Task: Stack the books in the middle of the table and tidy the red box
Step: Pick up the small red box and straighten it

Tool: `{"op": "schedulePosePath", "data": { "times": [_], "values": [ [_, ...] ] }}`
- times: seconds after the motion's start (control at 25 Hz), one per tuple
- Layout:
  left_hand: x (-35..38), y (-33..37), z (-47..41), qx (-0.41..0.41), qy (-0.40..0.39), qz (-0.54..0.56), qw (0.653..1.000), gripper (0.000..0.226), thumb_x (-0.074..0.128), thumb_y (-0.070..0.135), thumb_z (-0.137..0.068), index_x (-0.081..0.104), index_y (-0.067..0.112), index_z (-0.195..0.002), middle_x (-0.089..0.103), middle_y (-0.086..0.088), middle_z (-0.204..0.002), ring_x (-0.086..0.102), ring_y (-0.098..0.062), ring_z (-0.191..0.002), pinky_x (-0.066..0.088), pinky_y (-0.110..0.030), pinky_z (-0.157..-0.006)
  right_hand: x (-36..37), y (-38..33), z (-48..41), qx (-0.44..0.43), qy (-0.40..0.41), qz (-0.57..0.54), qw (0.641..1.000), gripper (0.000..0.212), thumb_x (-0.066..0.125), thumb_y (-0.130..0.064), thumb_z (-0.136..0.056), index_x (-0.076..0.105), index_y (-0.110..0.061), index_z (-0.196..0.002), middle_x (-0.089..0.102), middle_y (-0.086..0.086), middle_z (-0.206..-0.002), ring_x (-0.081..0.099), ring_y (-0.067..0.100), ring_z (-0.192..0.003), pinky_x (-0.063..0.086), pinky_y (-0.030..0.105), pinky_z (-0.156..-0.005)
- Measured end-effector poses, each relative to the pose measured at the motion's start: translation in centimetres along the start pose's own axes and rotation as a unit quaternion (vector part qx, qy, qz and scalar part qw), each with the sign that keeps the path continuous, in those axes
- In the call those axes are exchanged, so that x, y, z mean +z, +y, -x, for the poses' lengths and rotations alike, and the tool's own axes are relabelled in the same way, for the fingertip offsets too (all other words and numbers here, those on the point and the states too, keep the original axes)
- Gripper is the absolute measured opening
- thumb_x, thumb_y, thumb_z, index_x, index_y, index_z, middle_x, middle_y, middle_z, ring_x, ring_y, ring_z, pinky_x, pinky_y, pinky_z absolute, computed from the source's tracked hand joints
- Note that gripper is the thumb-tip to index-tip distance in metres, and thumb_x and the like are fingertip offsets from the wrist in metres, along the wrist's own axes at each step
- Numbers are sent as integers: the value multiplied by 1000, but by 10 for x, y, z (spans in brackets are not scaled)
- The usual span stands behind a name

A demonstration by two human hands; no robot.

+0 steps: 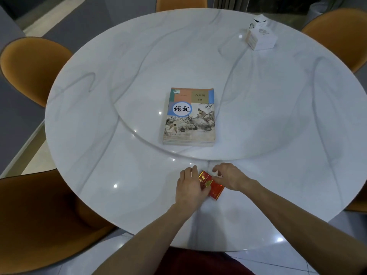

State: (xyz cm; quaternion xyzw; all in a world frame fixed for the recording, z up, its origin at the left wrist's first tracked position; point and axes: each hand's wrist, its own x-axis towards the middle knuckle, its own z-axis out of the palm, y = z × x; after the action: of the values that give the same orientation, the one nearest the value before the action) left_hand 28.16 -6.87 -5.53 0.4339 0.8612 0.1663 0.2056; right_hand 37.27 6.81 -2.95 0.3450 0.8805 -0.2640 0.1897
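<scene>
Red and gold, the small box point(211, 185) lies flat on the marble counter point(119, 175) near the person's edge, turned at a slant, and both hands are on it. The left hand point(188, 187) lies over its left side, fingers point(193, 171) stretched forward and close together past the box's far corner; whether they press the lid or only rest against it, I cannot tell. The right hand point(230, 178) comes in from the other side, its fingers point(217, 168) curled and loosely apart just above the far right edge, the thumb hidden behind the box. Neither hand looks properly closed around it.

Beyond the fingertips, well apart from them, the books point(189, 116) sit in a neat pile on the raised round centre point(139, 133) of the counter, so that half of the job looks done and the box is what remains.

The risks I would watch: the counter is glossy, and a slim box pushed from one side with no firm grip could skate out from under the palm toward the near rim and drop to the floor. If the lid is loose, a squeeze from the left could pop it or crumple the thin card. Reaching forward afterwards, a sleeve or wrist might nudge the pile askew. The white carton point(261, 36) far off to the right of the fingers is out of harm's way.
</scene>
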Motion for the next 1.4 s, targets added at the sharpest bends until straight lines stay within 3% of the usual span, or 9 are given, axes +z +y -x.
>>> {"op": "schedulePosePath", "data": {
  "times": [0.24, 0.44, 0.6, 0.72, 0.96, 1.08, 1.4],
  "values": [
    [35, 19, 15, -23, -5, 0, 1000, 103, 66, 59, -66, 27, 4, -145, 40, -11, -143, 34, -28, -134, 35, -37, -110, 20, 0, 8, 17, 8, -20, 1000, 32, 55, -27, -88, 63, -5, -110, 61, 17, -110, 58, 30, -101, 49, 37, -85],
    [40, 24, 15, -26, 12, 9, 1000, 91, 70, 46, -71, 33, 1, -141, 45, -15, -136, 41, -30, -127, 39, -35, -107, 26, -5, 9, 46, 25, -76, 996, 33, 60, -27, -85, 64, -3, -107, 60, 18, -109, 58, 29, -101, 48, 36, -83],
    [34, 21, 15, -4, 13, 45, 999, 87, 69, 46, -71, 36, 3, -140, 46, -11, -133, 40, -28, -125, 39, -32, -107, 26, -1, 13, 80, 54, -181, 979, 28, 66, -21, -83, 66, -5, -106, 65, 16, -109, 60, 24, -94, 48, 32, -83],
    [25, 15, 11, 36, 15, 50, 998, 86, 69, 46, -71, 36, 5, -139, 45, -9, -135, 38, -26, -126, 43, -33, -104, 22, 1, 20, 92, 76, -259, 959, 24, 66, -16, -84, 67, -6, -106, 66, 15, -110, 55, 17, -87, 44, 25, -77],
    [-2, 23, -14, 158, -5, 10, 987, 87, 64, 42, -75, 26, 7, -144, 31, -8, -147, 25, -23, -135, 32, -33, -112, 1, 3, 36, 120, 152, -352, 916, 21, 67, -14, -84, 67, -7, -104, 69, 13, -103, 62, 20, -88, 47, 22, -76],
    [-10, 38, -26, 205, -2, -7, 979, 86, 63, 38, -75, 24, 6, -145, 28, -10, -147, 23, -24, -136, 34, -33, -111, -10, 5, 43, 144, 198, -368, 897, 23, 66, -14, -85, 67, -7, -107, 70, 12, -102, 63, 19, -87, 47, 19, -72],
    [-8, 91, -48, 275, -46, 31, 960, 92, 66, 47, -78, 19, 9, -147, 21, -8, -150, 16, -22, -140, 29, -30, -112, -37, 34, 73, 211, 302, -364, 856, 21, 62, -11, -87, 69, -5, -106, 72, 13, -103, 62, 19, -85, 51, 26, -79]
  ]
}}
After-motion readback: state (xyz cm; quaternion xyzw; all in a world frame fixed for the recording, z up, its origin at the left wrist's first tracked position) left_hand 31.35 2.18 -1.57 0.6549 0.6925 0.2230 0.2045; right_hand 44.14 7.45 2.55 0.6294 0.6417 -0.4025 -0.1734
